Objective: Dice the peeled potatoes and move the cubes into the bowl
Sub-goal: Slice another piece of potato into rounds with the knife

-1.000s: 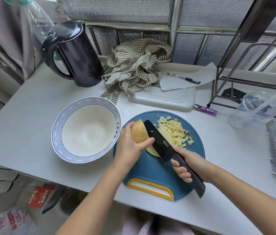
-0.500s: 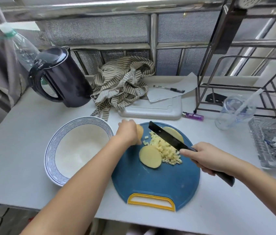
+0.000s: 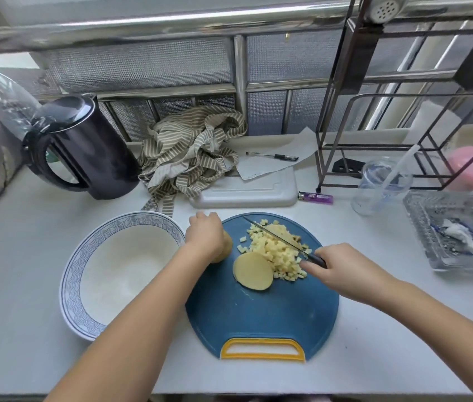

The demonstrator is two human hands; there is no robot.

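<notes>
Since a second earlier the left hand (image 3: 204, 237) had carried the potato (image 3: 226, 249) clear to the board's (image 3: 258, 317) left edge, clamped on it; the right hand (image 3: 342, 272), clamped on the knife (image 3: 275, 237), had swept its blade across the cubes (image 3: 273, 253). A slice (image 3: 252, 271) lay flat beside them, so dicing likely paused; the bowl (image 3: 75, 274) held nothing. No writing was legible.

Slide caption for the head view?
Left hand steadies potato; right hand rests knife on cubes; bowl empty.
</notes>
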